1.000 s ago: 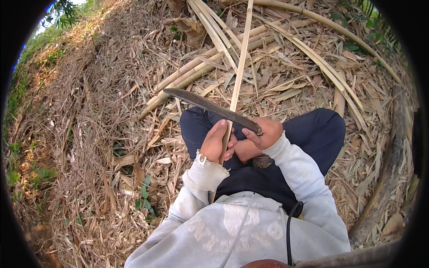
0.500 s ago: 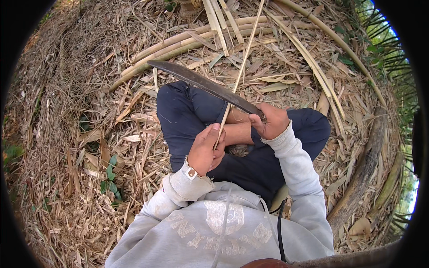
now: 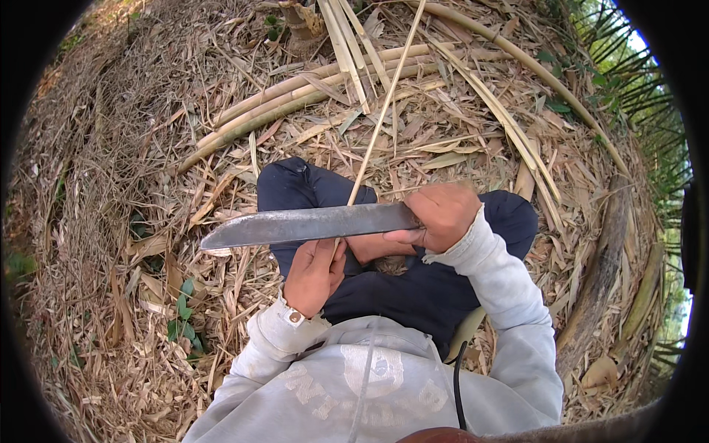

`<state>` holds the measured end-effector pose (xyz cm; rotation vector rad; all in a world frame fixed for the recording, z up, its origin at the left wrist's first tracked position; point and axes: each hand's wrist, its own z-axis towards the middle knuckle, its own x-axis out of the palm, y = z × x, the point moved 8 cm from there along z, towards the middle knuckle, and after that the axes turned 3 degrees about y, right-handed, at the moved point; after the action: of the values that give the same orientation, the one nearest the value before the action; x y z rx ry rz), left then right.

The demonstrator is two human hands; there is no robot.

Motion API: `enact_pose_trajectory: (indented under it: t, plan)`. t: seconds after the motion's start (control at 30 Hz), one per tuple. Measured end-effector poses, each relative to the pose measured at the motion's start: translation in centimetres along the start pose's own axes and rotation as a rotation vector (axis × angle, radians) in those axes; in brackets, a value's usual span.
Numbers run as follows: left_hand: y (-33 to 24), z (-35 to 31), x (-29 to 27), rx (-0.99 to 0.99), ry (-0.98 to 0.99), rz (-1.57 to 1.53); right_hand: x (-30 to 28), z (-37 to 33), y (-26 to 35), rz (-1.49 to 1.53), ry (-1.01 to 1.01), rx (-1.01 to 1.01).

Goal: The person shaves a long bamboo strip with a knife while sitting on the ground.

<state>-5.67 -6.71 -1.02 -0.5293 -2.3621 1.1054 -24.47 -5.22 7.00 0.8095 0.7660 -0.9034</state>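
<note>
A long dark machete (image 3: pixel 310 224) lies nearly level across the front of me, its broad tip pointing left. My right hand (image 3: pixel 443 215) is closed round its handle end; the handle itself is hidden in the fist. Between thumb and fingers my left hand (image 3: pixel 315 275) grips a thin pale bamboo strip (image 3: pixel 377 133), close to its near end. From there the strip runs up and away, passing behind the blade, which hides a short piece of it. The left fingertips sit just below the blade's near edge; whether they touch it I cannot tell.
My crossed legs in dark trousers (image 3: pixel 413 292) lie under the hands. Beyond them are curved bamboo poles (image 3: pixel 288 103), split bamboo strips (image 3: pixel 346 52) and a stump (image 3: pixel 301 28). A weathered log (image 3: pixel 602 273) lies at right. Dry leaves and shavings (image 3: pixel 199 295) cover the ground.
The machete has swung from a slant to nearly level, its face now showing broadly and its tip lower and further left. My left hand has moved left and slightly down with the strip.
</note>
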Motion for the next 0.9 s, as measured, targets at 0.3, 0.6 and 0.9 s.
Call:
enact_pose_trajectory:
  t: [0.3, 0.6, 0.9]
  plan:
    - [0.8, -2.8, -1.5, -0.048, -0.082, 0.014, 1.5, 0.1, 0.1, 0.031, 0.046, 0.011]
    - [0.8, -3.6, -1.2, -0.049, -0.108, -0.002, 1.0, 0.2, -1.6, 0.004, 0.052, 0.070]
    - [0.6, -3.1, -1.1, -0.062, -0.103, -0.016, 1.6, 0.1, -1.5, 0.026, -0.035, 0.069]
